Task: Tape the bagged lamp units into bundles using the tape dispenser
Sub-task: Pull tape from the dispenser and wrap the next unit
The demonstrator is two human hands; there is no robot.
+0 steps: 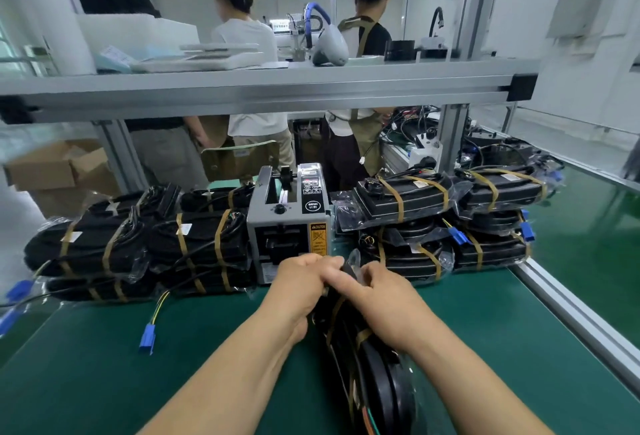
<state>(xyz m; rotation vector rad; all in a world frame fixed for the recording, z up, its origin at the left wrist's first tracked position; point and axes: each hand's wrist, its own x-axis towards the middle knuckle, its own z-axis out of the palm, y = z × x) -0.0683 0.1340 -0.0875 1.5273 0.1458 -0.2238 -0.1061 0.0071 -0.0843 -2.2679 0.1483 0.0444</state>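
Curls the left fingers [329,266] over the far end of the bagged lamp unit [381,382] and pinches the crinkled plastic there with the right fingers [367,274], so both sets close on the same end and touch each other. Clamps with the left hand [304,282] and the right hand [388,296] from either side, probably to squeeze the black parts and loose bag together while tape is pressed down. Has one brown strip [334,313] already crossing the unit just behind the hands. Seems to stand the unit on edge along the green mat [173,365], its near end running back between the forearms, likely so a strip can pass all the way round. Sets the work right in front of the tape dispenser [289,223], which puts the next strip within easy reach. Cannot tell whether a fresh strip waits at the slot, since the hands cover it. Leaves finished bundles stacked to the left [138,247] and to the right [443,223] of the dispenser, each banded in brown, out of the working lane. Lets a blue connector [147,339] trail on its yellow lead from the left stack onto the mat.
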